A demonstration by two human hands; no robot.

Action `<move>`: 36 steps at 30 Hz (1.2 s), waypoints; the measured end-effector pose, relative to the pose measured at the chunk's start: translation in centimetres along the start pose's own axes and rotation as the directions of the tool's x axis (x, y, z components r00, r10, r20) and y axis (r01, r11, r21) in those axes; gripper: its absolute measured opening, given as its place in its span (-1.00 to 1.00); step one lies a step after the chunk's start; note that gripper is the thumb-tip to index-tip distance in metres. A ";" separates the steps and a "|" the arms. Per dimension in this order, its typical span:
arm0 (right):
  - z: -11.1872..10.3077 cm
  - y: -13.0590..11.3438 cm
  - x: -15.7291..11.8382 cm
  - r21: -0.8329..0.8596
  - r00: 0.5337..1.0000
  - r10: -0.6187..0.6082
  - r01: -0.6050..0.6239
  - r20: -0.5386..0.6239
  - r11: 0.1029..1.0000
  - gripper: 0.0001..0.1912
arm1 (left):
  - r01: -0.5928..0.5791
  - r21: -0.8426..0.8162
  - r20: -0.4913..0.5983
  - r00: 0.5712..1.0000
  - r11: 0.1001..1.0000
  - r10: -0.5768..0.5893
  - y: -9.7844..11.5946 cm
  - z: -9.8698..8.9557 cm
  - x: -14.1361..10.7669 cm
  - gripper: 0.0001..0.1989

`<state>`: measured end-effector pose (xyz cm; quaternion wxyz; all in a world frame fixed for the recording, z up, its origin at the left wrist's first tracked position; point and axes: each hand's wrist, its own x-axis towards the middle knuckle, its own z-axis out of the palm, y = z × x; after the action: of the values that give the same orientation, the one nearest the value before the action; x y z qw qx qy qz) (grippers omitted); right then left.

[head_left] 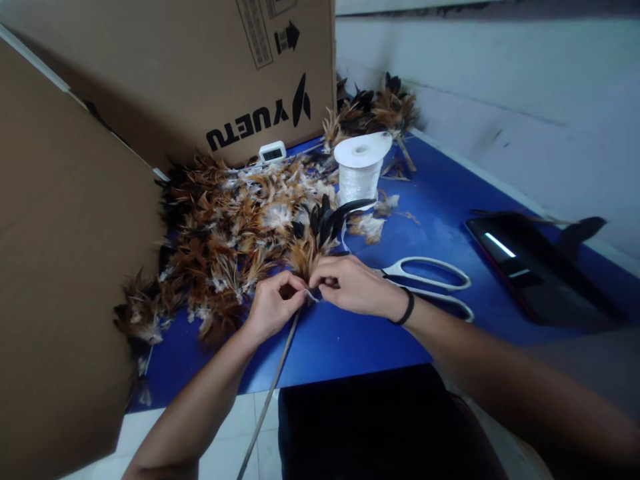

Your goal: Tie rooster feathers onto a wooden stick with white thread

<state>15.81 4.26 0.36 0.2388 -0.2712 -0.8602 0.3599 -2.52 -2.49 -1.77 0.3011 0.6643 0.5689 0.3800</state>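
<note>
My left hand (273, 305) and my right hand (351, 285) meet at the front of the blue table (350, 340). Both pinch the base of a small feather bunch (317, 237) of brown and black feathers, set on the end of a thin stick (273, 387) that runs down toward me. A bit of white thread (311, 294) shows between my fingertips. Thread leads back toward a white thread spool (361, 170) standing behind the bunch. A black band sits on my right wrist.
A big pile of loose brown, white and black feathers (225, 233) covers the table's left. White-handled scissors (430, 280) lie right of my hands. A dark tablet (535, 267) lies far right. Cardboard boxes (200, 67) stand behind and left; a small digital timer (271, 153) sits by them.
</note>
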 end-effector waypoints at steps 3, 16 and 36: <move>-0.1 -0.1 0.2 0.065 0.995 0.075 -0.071 -0.058 0.995 -0.73 | -0.078 0.098 0.017 0.997 0.992 0.077 0.4 -0.3 0.1 -0.95; 1.0 0.4 0.7 0.115 0.996 0.063 -0.056 -0.059 0.992 -0.77 | -0.724 0.553 0.330 0.646 0.413 0.688 -0.3 -2.0 0.6 -0.89; 1.4 -0.2 0.3 0.064 0.993 -0.002 0.010 -0.122 0.998 -0.81 | -0.817 0.576 0.497 0.352 0.002 0.794 0.1 -2.7 1.1 -0.93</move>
<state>14.69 3.70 -0.31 0.3005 -0.2823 -0.8327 0.3696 -4.70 -1.49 -0.10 -0.2732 0.9253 0.1793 0.1926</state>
